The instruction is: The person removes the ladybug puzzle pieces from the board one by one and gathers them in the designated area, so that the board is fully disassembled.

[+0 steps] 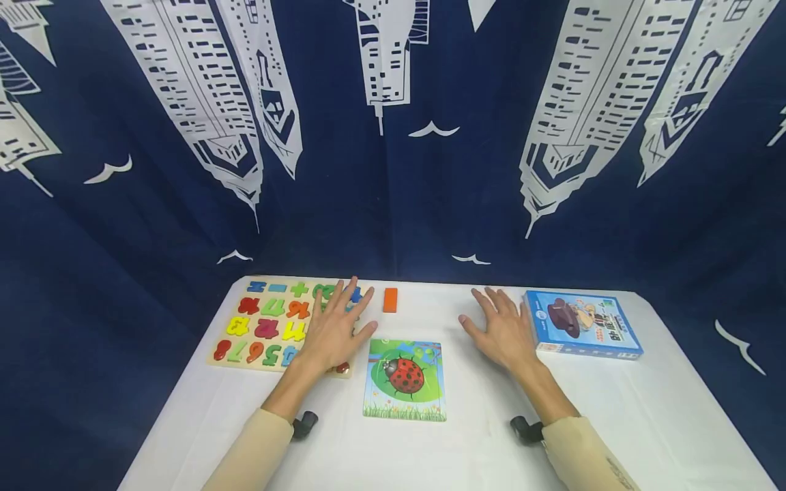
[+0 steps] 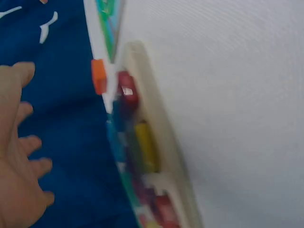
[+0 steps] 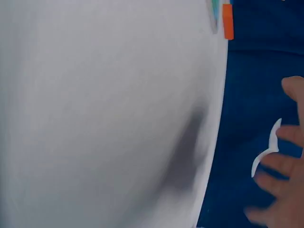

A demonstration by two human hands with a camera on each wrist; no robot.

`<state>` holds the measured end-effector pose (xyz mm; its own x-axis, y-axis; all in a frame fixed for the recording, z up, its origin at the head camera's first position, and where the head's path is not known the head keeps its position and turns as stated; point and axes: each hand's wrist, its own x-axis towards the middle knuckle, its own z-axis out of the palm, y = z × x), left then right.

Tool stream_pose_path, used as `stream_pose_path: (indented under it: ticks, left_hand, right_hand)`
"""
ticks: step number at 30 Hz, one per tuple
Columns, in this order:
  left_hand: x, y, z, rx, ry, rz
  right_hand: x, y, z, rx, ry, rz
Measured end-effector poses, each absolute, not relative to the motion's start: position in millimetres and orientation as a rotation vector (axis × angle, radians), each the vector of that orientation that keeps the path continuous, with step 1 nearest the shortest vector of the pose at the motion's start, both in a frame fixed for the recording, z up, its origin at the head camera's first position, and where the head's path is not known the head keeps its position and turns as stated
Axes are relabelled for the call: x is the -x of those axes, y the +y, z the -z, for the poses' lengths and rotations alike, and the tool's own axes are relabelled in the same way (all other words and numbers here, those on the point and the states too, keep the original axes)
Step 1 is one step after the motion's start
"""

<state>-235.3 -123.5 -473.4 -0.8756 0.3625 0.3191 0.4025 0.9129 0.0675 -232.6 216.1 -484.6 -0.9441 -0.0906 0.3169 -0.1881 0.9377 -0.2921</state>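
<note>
The left hand (image 1: 334, 334), fingers spread, is over the right part of a wooden board (image 1: 211, 361) of coloured number pieces, hiding some of them; in the left wrist view the hand (image 2: 21, 156) shows at the left edge, holding nothing. The right hand (image 1: 506, 334) is spread just left of a blue box (image 1: 586, 324) with a cartoon picture; in the right wrist view this hand (image 3: 285, 175) is blurred and holds nothing. Between both hands lies a square ladybug picture (image 1: 405, 380). Behind it is an orange block (image 1: 390, 300).
A white table (image 1: 467, 450) carries everything, its far edge meeting a dark blue curtain (image 1: 393, 204) printed with white buildings and birds. Black wrist straps with small devices (image 1: 305, 424) sit at both wrists.
</note>
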Motion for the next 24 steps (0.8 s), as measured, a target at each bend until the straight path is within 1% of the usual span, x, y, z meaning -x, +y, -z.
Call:
stream_pose_path:
  ticks: [5,9,15,19,24]
  left_hand:
    - [213.3,-111.2,461.9,0.773,-2.756,0.346]
    - [194.5,-98.3,464.1,0.952,-2.807,0.377]
    - [177.4,-81.6,483.8,1.214,-2.905,0.305]
    - [172.0,-76.5,494.0,1.286,-2.950,0.253]
    - [168.2,-74.6,499.1,1.317,-2.998,0.238]
  right_hand:
    - [222.4,204.1,478.2,-0.266,-2.772,-1.074]
    - [214.8,193.1,480.0,-0.275,-2.858,-1.317]
    - [206.4,178.8,491.4,-0.311,-2.981,-1.360]
    - [203.8,172.6,499.7,-0.365,-3.019,-1.266]
    - [201.4,167.0,499.3,-0.377,-3.036,-1.201]
